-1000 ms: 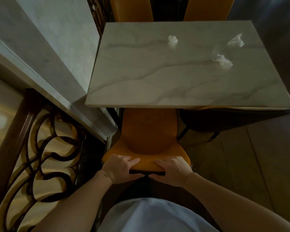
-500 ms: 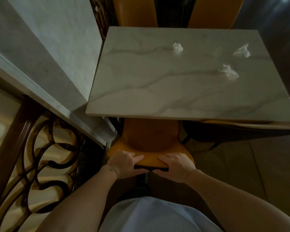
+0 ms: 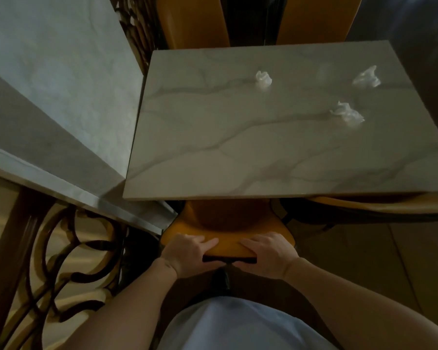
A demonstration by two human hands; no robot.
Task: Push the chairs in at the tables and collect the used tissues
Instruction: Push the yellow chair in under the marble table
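Observation:
An orange chair (image 3: pixel 228 221) stands in front of me, its seat mostly under the marble table (image 3: pixel 213 152). My left hand (image 3: pixel 187 251) and my right hand (image 3: pixel 266 253) both grip the top edge of its backrest. Three crumpled white tissues lie on the table: one tissue (image 3: pixel 263 80) near the far middle, a second tissue (image 3: pixel 366 77) at the far right, a third tissue (image 3: pixel 348 116) nearer me on the right.
Two more orange chairs (image 3: pixel 195 21) (image 3: pixel 316 18) stand at the table's far side, and another chair (image 3: pixel 364 205) is tucked under the near right edge. A marble ledge (image 3: pixel 61 117) and a dark scrolled iron railing (image 3: pixel 61 261) run along my left. Tiled floor (image 3: pixel 377 261) lies to the right.
The chair has slid further under the table with both hands on its backrest, and I have moved closer, so less of the seat shows.

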